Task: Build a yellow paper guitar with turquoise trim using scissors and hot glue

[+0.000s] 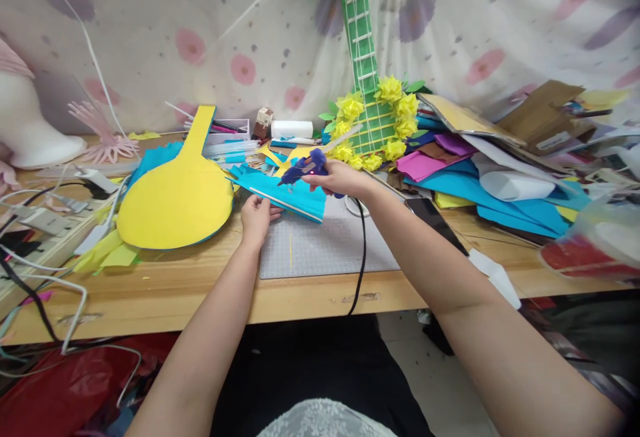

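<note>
My right hand is wrapped round a dark blue glue gun, a pale glue stick rising from its back. Its nozzle points left, just over a sheet of blue crepe paper. Along that paper's near edge runs a thin white strip. My left hand pinches this edge near its left end; the fingertips are partly hidden. Beneath lies a grey cutting mat. To the left rests a yellow guitar-shaped cutout with a blue underside.
A green guitar with yellow paper flowers leans at the back. Coloured paper is piled right, near a phone and plastic cup. A black cord hangs over the table edge; power strips and cables crowd the left.
</note>
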### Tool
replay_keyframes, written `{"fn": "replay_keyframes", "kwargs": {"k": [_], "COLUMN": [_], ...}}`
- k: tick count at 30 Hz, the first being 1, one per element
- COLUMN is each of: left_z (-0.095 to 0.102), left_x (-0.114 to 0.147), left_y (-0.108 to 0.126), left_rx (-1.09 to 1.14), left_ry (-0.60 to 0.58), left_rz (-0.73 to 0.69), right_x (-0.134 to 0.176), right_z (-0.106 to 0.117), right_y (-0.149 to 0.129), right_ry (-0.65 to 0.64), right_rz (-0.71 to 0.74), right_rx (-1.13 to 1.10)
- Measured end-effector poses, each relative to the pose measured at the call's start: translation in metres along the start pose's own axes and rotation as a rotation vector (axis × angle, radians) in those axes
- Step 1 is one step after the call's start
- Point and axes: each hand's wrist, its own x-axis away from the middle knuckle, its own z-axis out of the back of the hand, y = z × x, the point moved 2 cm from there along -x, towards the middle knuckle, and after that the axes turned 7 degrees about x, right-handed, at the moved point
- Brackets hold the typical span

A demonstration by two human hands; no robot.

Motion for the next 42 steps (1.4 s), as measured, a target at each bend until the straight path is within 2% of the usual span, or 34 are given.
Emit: {"fn": "replay_keyframes", "kwargs": {"k": [2,4,8,11,13,16,20,26,32,37,39,40,42], "left_z": [-0.001,-0.001,-0.002,-0.001,-0.001,-0.002,-0.003,-0.003,-0.003,-0.003,-0.004,-0.005,-0.005], "left_x": [0.000,0.001,0.000,-0.001,-0.001,0.000,0.002,0.001,0.001,0.002,0.003,0.003,0.004], "left_y": [0.001,0.002,0.002,0.001,0.001,0.001,0.002,0.004,0.004,0.003,0.003,0.003,0.003], "left_rx": [0.009,0.015,0.034,0.062,0.081,0.107,0.134,0.172,0.175,0.185,0.194,0.201,0.215], "left_ry": [0.012,0.028,0.061,0.067,0.063,0.058,0.063,0.044,0.031,0.020,0.004,-0.002,-0.006], "left_rz": [-0.004,-0.007,-0.016,-0.022,-0.019,0.014,0.066,0.086,0.095,0.109,0.116,0.118,0.123], "right_x": [0.016,0.033,0.061,0.075,0.080,0.080,0.073,0.068,0.076,0.100,0.104,0.102,0.089], "right_z": [0.009,0.016,0.018,0.010,0.004,0.001,0.004,0.008,0.013,0.019,0.015,0.010,-0.006], "right_y": [0.024,0.053,0.115,0.152,0.169,0.184,0.187,0.185,0.185,0.161,0.143,0.132,0.106], "right_ry": [0.080,0.220,0.616,0.773,0.821,0.808,0.751,0.643,0.534,0.612,0.535,0.444,0.286], "right_rz": [-0.071,-0.146,-0.308,-0.445,-0.541,-0.660,-0.722,-0.665,-0.692,-0.634,-0.650,-0.619,-0.509], "right_rx": [-0.088,-0.184,-0.408,-0.443,-0.372,-0.146,0.106,0.209,0.269,0.527,0.492,0.409,0.103]}}
